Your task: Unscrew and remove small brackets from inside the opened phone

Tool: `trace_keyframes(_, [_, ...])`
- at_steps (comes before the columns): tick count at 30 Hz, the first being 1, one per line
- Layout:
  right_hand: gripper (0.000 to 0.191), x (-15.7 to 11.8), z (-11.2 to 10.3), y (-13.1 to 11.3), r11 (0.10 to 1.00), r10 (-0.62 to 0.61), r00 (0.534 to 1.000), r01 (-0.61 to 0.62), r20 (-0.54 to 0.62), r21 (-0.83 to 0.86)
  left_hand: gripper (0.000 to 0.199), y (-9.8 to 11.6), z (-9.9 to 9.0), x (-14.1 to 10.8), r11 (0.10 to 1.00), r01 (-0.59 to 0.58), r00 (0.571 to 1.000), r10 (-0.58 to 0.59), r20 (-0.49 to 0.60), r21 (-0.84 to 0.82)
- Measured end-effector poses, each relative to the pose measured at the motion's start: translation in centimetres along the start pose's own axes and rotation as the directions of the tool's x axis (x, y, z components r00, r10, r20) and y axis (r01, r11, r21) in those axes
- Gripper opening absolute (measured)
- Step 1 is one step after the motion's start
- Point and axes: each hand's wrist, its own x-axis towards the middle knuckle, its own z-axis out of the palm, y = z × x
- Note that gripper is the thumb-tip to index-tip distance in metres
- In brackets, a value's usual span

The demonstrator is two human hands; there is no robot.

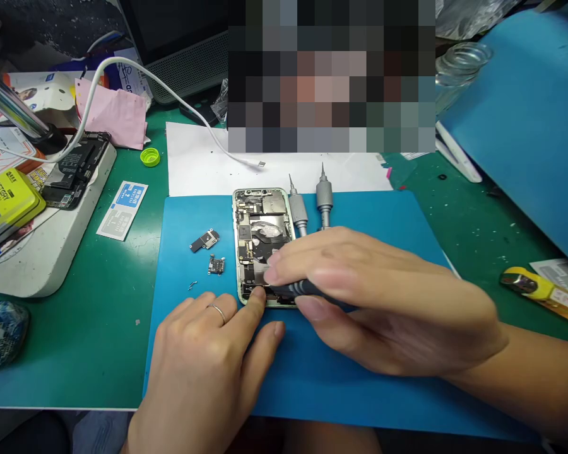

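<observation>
An opened smartphone (265, 230) lies on the blue mat, its circuit boards and inner parts bare. My left hand (208, 353) rests at its lower left corner. The index fingertip presses on the phone's bottom end, while the thumb is spread apart below the frame. My right hand (383, 296) comes over the phone from the right, thumb and fingers pinched around a slim black tool with a ridged grip (300, 288). That tool points left at the phone's lower part; its tip is hard to make out. Left of the phone lie a metal shield plate (205, 240) and a small circuit part (216, 265).
Two grey precision screwdrivers (324, 192) lie beyond my right hand. A white cable (170, 91) arches over white paper (194, 164). On the left stands a white box (71, 246) with phone parts; a yellow cutter knife (539, 293) is at right. Tiny screws (192, 285) sit on the mat.
</observation>
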Motion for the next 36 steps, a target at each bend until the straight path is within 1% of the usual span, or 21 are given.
trace_keyframes(4, [0.020, 0.1, -0.1, 0.3, 0.997, -0.014, 1.000, 0.013, -0.006, -0.076, 0.035, 0.0, 0.0, 0.1, 1.000, -0.005, 1.000, 0.005, 0.003, 0.000])
trace_keyframes(6, [0.021, 0.1, -0.3, 0.4, 0.998, -0.037, 0.999, 0.036, -0.008, -0.053, 0.034, 0.0, 0.0, 0.1, 1.000, -0.002, 1.000, 0.002, 0.003, 0.009])
trace_keyframes(8, [0.028, 0.0, -0.4, 0.5, 0.999, -0.048, 0.999, 0.048, 0.008, -0.014, 0.031, 0.0, 0.0, 0.1, 1.000, 0.004, 1.000, -0.004, 0.012, 0.009])
trace_keyframes(10, [0.031, 0.0, -0.4, 0.5, 0.999, -0.051, 0.998, 0.051, 0.025, -0.012, 0.029, 0.0, 0.0, 0.1, 1.000, 0.009, 1.000, -0.009, 0.020, 0.000])
trace_keyframes(13, [0.021, 0.0, -0.4, 0.6, 0.994, -0.059, 0.998, 0.061, 0.021, -0.093, 0.029, 0.1, 0.1, 0.0, 1.000, 0.007, 1.000, -0.007, 0.021, -0.008])
trace_keyframes(15, [0.017, 0.1, -0.3, 0.6, 0.991, -0.061, 0.998, 0.062, 0.004, -0.115, 0.029, 0.1, 0.0, 0.0, 1.000, 0.001, 1.000, -0.001, 0.020, -0.005])
trace_keyframes(17, [0.022, 0.0, -0.3, 0.6, 0.996, -0.060, 0.998, 0.059, -0.004, -0.067, 0.029, 0.1, 0.0, 0.0, 1.000, 0.003, 1.000, -0.003, 0.019, 0.000])
trace_keyframes(20, [0.033, -0.1, -0.1, 0.6, 0.998, -0.056, 0.998, 0.056, 0.022, -0.012, 0.027, 0.1, 0.0, 0.1, 1.000, 0.007, 1.000, -0.007, 0.023, -0.002])
trace_keyframes(22, [0.027, -0.2, 0.1, 0.5, 0.997, -0.053, 0.999, 0.054, 0.009, -0.050, 0.027, 0.0, 0.0, 0.1, 1.000, 0.007, 1.000, -0.007, 0.030, -0.009])
trace_keyframes(24, [0.022, -0.2, 0.2, 0.4, 0.996, -0.050, 0.997, 0.045, -0.052, -0.082, 0.028, 0.0, 0.0, 0.0, 1.000, 0.005, 1.000, -0.005, 0.027, -0.010])
trace_keyframes(25, [0.024, -0.2, 0.2, 0.3, 0.996, -0.037, 0.996, 0.031, -0.078, -0.078, 0.029, 0.0, 0.0, 0.0, 1.000, 0.004, 1.000, -0.004, 0.022, -0.007])
trace_keyframes(27, [0.036, -0.2, 0.0, 0.2, 0.999, 0.002, 0.997, -0.004, -0.072, -0.032, 0.029, 0.1, 0.0, 0.0, 1.000, 0.001, 1.000, -0.001, 0.011, 0.004])
trace_keyframes(29, [0.047, -0.2, -0.2, 0.1, 1.000, 0.016, 1.000, -0.016, -0.013, 0.007, 0.030, 0.1, 0.0, 0.0, 1.000, 0.003, 1.000, -0.003, 0.008, 0.009])
trace_keyframes(30, [0.049, -0.1, -0.2, 0.1, 1.000, 0.006, 1.000, -0.006, 0.003, 0.015, 0.030, 0.2, 0.0, 0.0, 1.000, 0.007, 1.000, -0.007, 0.009, 0.011])
trace_keyframes(32, [0.047, -0.1, 0.0, 0.3, 1.000, -0.014, 0.999, 0.015, -0.038, 0.012, 0.031, 0.2, 0.0, 0.0, 1.000, 0.014, 1.000, -0.014, 0.016, 0.013])
trace_keyframes(36, [0.034, -0.2, 1.0, 0.6, 0.999, -0.036, 0.986, 0.035, -0.161, -0.011, 0.030, 0.2, 0.1, -0.1, 1.000, 0.021, 0.999, -0.021, 0.035, 0.006])
